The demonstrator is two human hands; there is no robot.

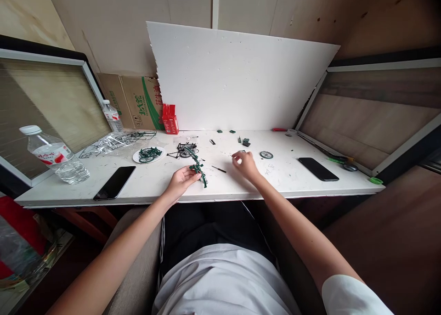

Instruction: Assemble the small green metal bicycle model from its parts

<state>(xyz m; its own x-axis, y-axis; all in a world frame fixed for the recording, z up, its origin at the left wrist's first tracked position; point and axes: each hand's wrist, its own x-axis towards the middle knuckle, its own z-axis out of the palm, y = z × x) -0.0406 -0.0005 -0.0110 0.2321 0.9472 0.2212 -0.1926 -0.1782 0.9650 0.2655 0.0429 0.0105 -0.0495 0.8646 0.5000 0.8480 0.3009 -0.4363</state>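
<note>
My left hand (181,181) grips a dark green plastic model part (198,168), long and thin with small branches, held up at a tilt over the table's front. My right hand (245,164) is over the middle of the table with its fingers closed in a pinch; what they hold, if anything, is too small to make out. A thin dark tool (218,169) lies on the table between my hands. Right of my right hand lies a small spoked wheel (266,154). Behind the left hand's part is a black model bicycle piece (186,150) with thin bars.
A white plate (159,155) holds green parts. Two water bottles (57,155) (112,115), a phone (115,182) and parts sprues (117,142) are at left. Small green pieces (245,142) lie farther back. Another phone (317,169) and scissors (349,166) lie right. A white board (241,81) stands behind.
</note>
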